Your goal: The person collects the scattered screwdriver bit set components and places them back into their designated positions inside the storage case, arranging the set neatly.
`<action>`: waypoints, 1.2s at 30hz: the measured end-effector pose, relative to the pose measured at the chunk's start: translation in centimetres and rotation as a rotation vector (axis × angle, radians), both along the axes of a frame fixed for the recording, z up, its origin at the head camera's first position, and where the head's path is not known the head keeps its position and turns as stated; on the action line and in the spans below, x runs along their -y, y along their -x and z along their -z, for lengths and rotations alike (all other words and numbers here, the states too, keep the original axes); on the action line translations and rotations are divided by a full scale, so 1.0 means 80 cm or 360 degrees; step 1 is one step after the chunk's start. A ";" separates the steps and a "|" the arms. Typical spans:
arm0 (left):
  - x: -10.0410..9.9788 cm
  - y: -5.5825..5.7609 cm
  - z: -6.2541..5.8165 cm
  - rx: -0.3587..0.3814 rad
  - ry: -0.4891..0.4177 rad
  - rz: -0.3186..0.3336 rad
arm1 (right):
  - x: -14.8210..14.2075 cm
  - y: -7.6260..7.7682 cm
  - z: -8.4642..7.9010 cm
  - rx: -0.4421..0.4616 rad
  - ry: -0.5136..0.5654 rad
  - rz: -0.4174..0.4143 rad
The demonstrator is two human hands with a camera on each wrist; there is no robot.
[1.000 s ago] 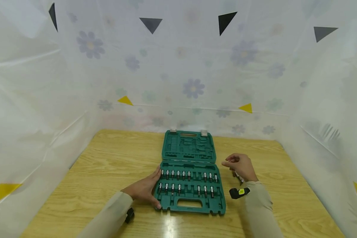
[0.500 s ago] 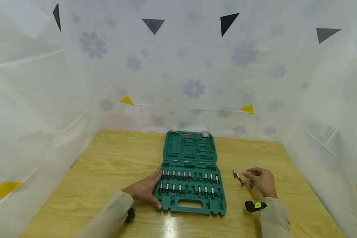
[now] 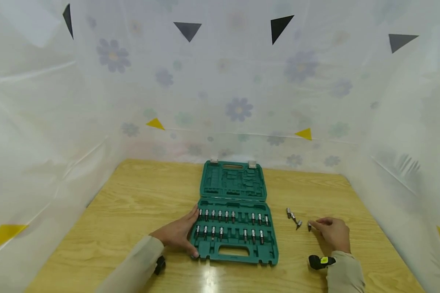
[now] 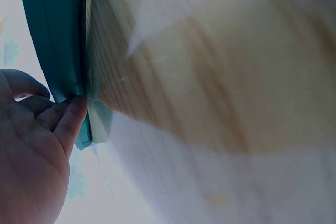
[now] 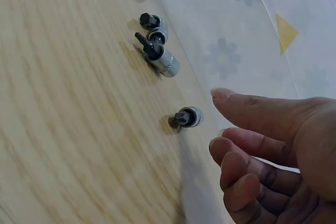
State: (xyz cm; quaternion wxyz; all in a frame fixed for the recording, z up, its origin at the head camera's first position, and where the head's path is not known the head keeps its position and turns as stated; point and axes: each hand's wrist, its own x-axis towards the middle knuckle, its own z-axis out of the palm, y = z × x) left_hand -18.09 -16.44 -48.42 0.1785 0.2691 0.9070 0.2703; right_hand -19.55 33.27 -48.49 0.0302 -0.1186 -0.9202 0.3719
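Note:
My left hand [image 3: 177, 232] lies spread along the left side of an open green tool case [image 3: 206, 249], thumb at its front corner. In the left wrist view, fingertips touch the edge of the case [image 4: 55, 35]. Two rows of silver bit sockets [image 3: 220, 215] stand in its lower half, with several slots bare. To the right, my right hand [image 3: 334, 234] reaches toward a single bit socket [image 3: 309, 226] on the table. The right wrist view shows thumb and fingers apart, with that bit socket [image 5: 190, 117] just beyond the fingertips and nothing between them.
Left of that single piece, three more loose bit sockets [image 3: 293, 217] lie close together on the wooden table [image 3: 143, 191]. The case's raised lid [image 3: 232, 188] leans back near the rear wall. White patterned sheeting [image 3: 220, 89] encloses the table at the back and sides.
My right hand has moved from beside the case to the right and nearer me, uncovering the loose bit sockets. The left hand and the case stay as they were.

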 end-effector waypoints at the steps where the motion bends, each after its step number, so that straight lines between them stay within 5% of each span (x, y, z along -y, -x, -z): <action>1: 0.000 0.000 -0.001 0.0002 -0.0003 -0.0001 | 0.000 0.000 0.000 0.0003 -0.0017 -0.0005; 16: 0.000 0.001 -0.001 0.0012 0.0017 -0.0003 | -0.001 0.008 0.013 0.0106 -0.0046 -0.0048; 36: -0.001 0.000 -0.004 0.0022 0.0011 -0.0003 | 0.003 0.009 0.013 0.0060 -0.0142 -0.0053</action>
